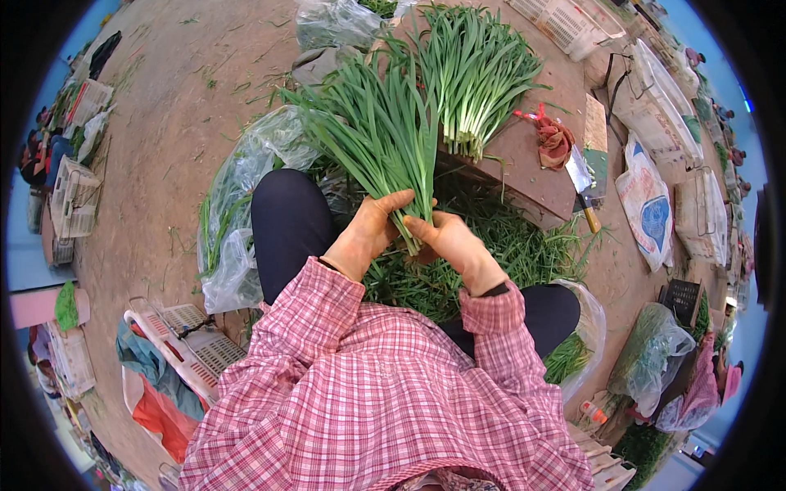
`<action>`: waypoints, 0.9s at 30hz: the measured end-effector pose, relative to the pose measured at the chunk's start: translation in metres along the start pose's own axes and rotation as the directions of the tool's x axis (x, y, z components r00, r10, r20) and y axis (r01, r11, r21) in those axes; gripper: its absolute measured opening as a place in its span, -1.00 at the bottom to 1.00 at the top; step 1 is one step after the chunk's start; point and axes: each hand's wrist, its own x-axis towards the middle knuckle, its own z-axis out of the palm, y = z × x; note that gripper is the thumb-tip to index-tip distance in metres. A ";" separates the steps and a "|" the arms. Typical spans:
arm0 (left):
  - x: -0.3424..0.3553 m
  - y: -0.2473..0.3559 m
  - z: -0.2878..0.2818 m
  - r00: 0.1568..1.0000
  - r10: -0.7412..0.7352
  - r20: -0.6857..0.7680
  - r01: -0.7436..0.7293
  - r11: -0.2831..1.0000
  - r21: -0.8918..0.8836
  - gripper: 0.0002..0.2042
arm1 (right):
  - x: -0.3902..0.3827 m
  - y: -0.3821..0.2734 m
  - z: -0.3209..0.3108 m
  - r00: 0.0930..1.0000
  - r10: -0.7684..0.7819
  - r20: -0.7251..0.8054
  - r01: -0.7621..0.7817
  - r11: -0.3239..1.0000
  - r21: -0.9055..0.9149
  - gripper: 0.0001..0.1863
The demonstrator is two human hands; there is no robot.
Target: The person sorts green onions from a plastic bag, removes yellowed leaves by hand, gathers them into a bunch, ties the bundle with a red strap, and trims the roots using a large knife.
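Observation:
My left hand (365,236) and my right hand (458,248) both look gloved. Between them they grip the lower stems of a bunch of long, flat green leafy stalks (381,135). Its leaves fan away from me, up and to the left, while the cut stem ends point down between my hands. My fingers partly hide the stems. Beyond the bunch, a second heap of the same stalks (479,78) lies on a low brown board (524,190), pale stem ends toward me. Loose green trimmings (499,266) cover the ground below my hands, between my knees.
Right of the heap are a red tie bundle (556,143) and a knife (580,172) with a wooden handle. Clear plastic bags (233,258) lie beside my left knee. A white crate (192,340) stands at lower left; more crates (700,217) and a white sack (646,204) line the right.

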 end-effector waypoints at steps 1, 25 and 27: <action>0.002 -0.003 -0.002 0.998 0.010 -0.060 -0.012 1.000 -0.028 -0.62 | -0.004 -0.003 -0.001 0.968 -0.129 -0.214 0.078 0.970 -0.231 -0.62; 0.006 -0.011 -0.017 0.992 -0.120 0.037 0.125 0.925 -0.358 -0.77 | 0.026 0.003 0.019 0.875 -0.268 -0.403 0.340 0.933 0.118 -0.78; 0.006 -0.013 -0.016 0.997 -0.073 0.015 0.074 0.939 -0.337 -0.77 | 0.026 0.003 0.021 0.873 -0.297 -0.387 0.366 0.923 0.116 -0.80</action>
